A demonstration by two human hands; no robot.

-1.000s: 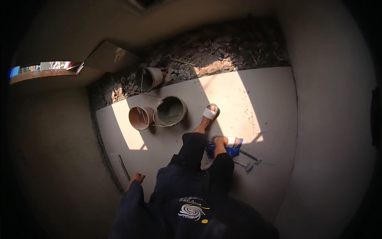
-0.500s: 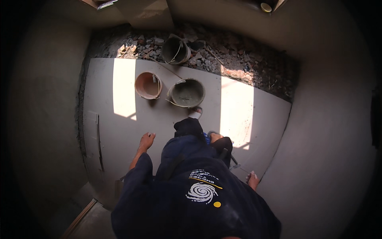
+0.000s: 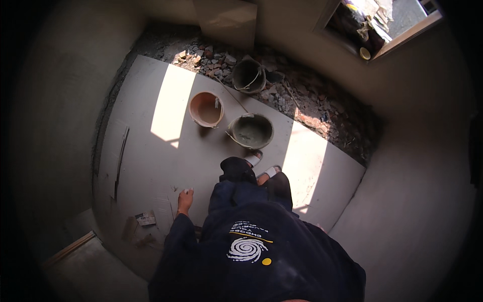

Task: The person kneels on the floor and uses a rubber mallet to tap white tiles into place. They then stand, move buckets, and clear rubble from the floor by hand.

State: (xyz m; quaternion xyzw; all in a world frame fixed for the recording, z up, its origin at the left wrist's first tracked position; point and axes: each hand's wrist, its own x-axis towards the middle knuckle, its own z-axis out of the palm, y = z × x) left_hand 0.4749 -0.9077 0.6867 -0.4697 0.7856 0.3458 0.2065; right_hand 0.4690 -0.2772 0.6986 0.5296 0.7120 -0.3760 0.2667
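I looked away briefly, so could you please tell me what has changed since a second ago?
Both feet have stepped left, closer to the larger grey bucket; the left hand is farther right of the long strip. The blue bag and tools have left sight. Whether anything was grasped is unclear. The orange bucket and grey bucket stayed put.

On the floor (image 3: 146, 168), the left bucket (image 3: 205, 109) and right bucket (image 3: 251, 132) stand side by side before the feet (image 3: 254, 159). Behind them, a third bucket (image 3: 248, 75) sits at the rubble (image 3: 307, 98), with a board (image 3: 229, 22) beyond. A scrap (image 3: 146, 218) lies left, near the left hand (image 3: 185, 200).
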